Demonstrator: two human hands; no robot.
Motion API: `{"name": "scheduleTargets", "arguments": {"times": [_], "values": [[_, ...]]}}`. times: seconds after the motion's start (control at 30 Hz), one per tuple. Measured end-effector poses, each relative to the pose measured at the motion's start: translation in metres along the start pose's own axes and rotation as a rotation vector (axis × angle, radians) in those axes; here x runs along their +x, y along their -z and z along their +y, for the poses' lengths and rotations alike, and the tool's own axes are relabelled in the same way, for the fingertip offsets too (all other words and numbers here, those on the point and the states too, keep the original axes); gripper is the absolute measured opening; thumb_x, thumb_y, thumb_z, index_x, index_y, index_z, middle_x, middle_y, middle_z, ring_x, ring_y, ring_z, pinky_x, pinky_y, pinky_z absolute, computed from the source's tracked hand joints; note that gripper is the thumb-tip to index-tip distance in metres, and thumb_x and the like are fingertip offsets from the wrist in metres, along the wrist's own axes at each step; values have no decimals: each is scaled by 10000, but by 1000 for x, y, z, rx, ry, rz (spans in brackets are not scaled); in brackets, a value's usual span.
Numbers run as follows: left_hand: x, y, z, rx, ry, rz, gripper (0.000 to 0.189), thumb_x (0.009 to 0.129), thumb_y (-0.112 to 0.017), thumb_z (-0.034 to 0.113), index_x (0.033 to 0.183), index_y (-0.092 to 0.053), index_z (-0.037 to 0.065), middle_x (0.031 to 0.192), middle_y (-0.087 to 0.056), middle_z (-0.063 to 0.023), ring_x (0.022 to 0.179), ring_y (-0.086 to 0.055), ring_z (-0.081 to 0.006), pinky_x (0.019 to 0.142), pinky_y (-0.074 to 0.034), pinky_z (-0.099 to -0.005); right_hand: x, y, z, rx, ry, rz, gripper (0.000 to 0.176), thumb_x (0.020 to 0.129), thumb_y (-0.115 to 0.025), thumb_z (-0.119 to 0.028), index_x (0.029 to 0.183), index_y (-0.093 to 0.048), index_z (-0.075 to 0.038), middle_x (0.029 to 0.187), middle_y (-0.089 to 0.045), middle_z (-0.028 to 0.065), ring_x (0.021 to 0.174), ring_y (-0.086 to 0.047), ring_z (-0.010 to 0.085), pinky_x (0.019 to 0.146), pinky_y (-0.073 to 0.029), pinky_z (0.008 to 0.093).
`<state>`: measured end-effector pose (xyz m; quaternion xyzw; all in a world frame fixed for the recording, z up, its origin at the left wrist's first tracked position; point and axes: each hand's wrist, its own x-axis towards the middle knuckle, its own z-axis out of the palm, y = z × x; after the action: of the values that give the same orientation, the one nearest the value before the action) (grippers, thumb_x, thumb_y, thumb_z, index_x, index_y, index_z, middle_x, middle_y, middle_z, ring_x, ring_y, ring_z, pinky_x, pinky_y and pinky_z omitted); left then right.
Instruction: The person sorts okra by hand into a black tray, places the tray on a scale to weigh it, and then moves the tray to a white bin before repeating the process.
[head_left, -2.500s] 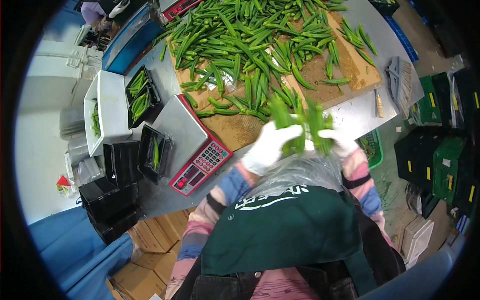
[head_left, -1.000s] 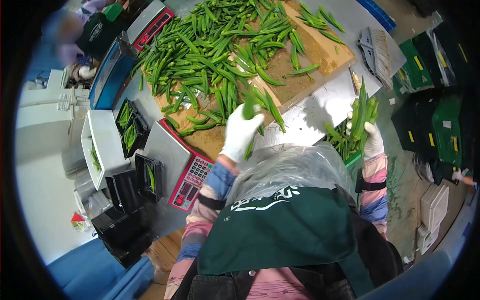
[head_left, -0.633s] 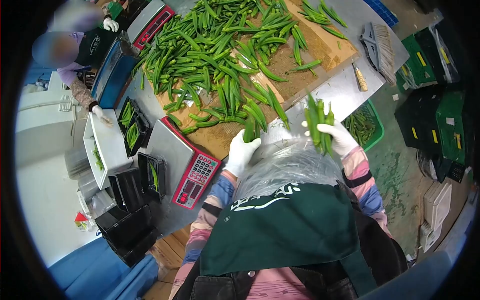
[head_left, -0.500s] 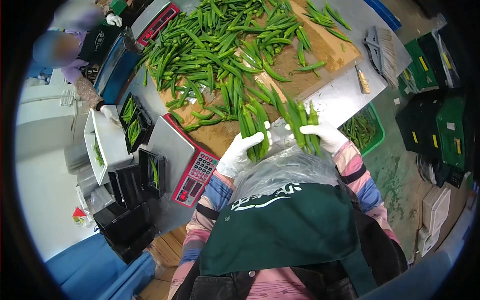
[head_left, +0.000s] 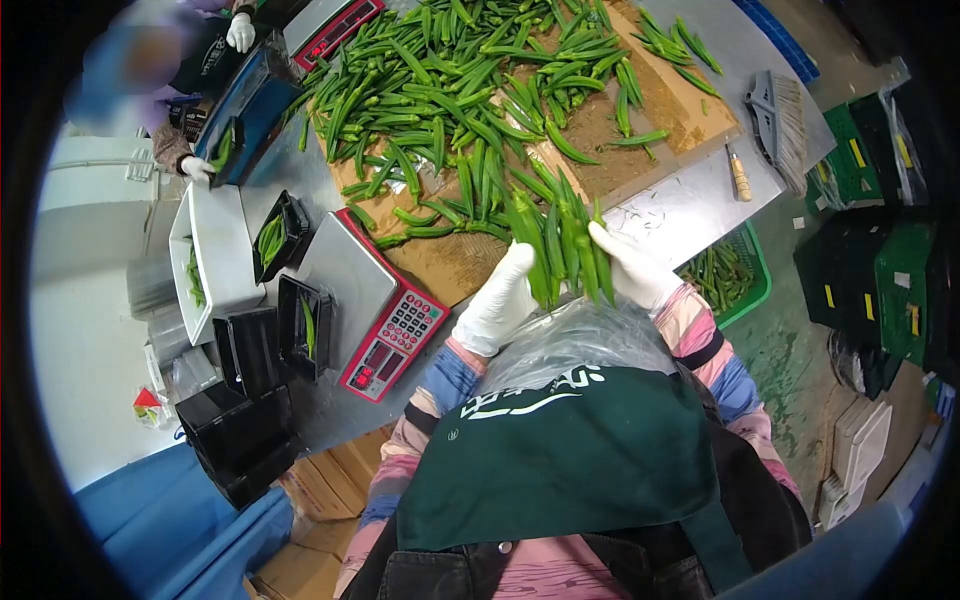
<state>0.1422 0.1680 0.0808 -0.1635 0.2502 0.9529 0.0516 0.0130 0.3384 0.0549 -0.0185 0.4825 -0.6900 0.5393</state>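
Note:
In front of my apron, my left hand, in a white glove, is closed around the left side of a bunch of green okra pods. My right hand, also gloved, presses the bunch from the right with its fingers mostly hidden. The pods stand roughly upright, side by side between both palms. Just beyond them, a large heap of loose okra spreads over brown cardboard on the metal table. A clear plastic sheet lies below my hands, over the apron.
Left of me are a red-framed scale, black trays and a white bin. A co-worker's gloved hand is at a black tray of okra. Rightward lie a knife, a brush and a green basket.
My hands have come together, joining two separate okra bunches into one. The co-worker's hand has moved up and away from the black trays, and an okra-filled tray is now beside it.

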Motion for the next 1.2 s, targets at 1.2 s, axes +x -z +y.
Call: {"name": "scheduleTargets", "arguments": {"times": [1.2], "values": [[-58,47,53,-220,-370,-96,857,854,-699,482,1449,-408,-62,1240,-592,-201,1068,-653,-342,921,-570,-537,11,-95,-20,-240,100,-185,391,1051,-552,-254,1326,-618,16,1277,-683,107,1174,-649,173,935,-497,292]]}}
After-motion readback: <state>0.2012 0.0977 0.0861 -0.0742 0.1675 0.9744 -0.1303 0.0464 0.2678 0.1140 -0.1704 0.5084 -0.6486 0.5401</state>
